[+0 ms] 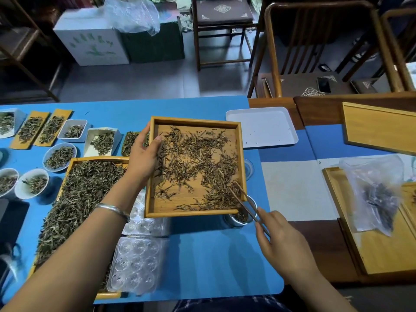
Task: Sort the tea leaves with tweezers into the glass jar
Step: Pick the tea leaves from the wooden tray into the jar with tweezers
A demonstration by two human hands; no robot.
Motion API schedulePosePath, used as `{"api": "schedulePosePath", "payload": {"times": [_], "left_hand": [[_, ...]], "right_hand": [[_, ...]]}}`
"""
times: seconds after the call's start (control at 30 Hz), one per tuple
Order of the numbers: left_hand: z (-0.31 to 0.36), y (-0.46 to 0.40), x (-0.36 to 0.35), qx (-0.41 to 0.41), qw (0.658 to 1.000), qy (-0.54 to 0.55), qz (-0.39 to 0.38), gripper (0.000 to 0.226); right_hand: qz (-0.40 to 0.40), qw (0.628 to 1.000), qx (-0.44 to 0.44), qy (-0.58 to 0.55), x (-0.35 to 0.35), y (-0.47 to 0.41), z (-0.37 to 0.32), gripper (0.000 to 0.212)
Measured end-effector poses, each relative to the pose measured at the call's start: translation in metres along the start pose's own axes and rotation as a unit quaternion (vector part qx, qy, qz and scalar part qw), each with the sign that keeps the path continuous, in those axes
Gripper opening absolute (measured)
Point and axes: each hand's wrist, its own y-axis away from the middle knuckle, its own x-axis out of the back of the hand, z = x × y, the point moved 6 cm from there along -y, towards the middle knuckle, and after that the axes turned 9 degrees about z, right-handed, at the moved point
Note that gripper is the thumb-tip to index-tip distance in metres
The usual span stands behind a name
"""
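Observation:
My left hand [144,154] grips the left rim of a square bamboo tray [157,208] and holds it tilted above the blue table. Dark brown tea leaves [198,163] lie scattered over its floor, thickest toward the lower right corner. My right hand [279,242] pinches metal tweezers [246,203], whose tips rest among the leaves at that corner. Just beneath the corner stands a small glass jar [238,218], partly hidden by the tray, with some leaves inside.
A long bamboo tray [74,199] heaped with green-brown leaves lies left, with clear plastic blister trays [137,262] beside it. Small bowls and boats of leaves [59,156] line the far left. A white tray [263,127] sits beyond; wooden trays and a plastic bag [376,194] lie right.

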Motion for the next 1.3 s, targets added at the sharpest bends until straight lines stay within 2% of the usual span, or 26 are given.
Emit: {"api": "schedulePosePath", "payload": {"times": [0.17,0.43,0.87,0.93,1.03,1.13,1.3], "left_hand": [[-0.002,-0.002,0.000,0.012,1.000,-0.004,0.001,0.054],[0.000,-0.002,0.000,0.002,1.000,-0.021,0.011,0.054],[0.000,-0.002,0.001,-0.001,1.000,-0.015,0.011,0.052],[0.000,-0.002,0.001,0.000,1.000,-0.014,0.013,0.053],[-0.001,-0.002,0.002,0.001,1.000,-0.012,0.012,0.054],[0.000,-0.001,0.002,0.002,1.000,-0.011,0.012,0.054],[0.001,0.001,0.002,0.007,1.000,-0.011,0.009,0.053]], "right_hand": [[0.057,0.998,0.023,-0.012,0.013,0.015,0.011,0.040],[0.039,0.997,0.067,-0.006,0.000,0.019,0.012,0.032],[0.023,0.999,0.033,-0.027,-0.003,0.030,0.037,0.038],[0.029,0.999,0.032,-0.007,0.000,0.037,0.041,0.038],[0.063,0.998,0.030,-0.001,0.009,0.040,0.041,0.028],[0.090,0.995,0.044,-0.011,0.013,0.028,0.028,0.033],[0.087,0.992,0.086,0.040,0.005,0.001,0.005,0.031]]}}
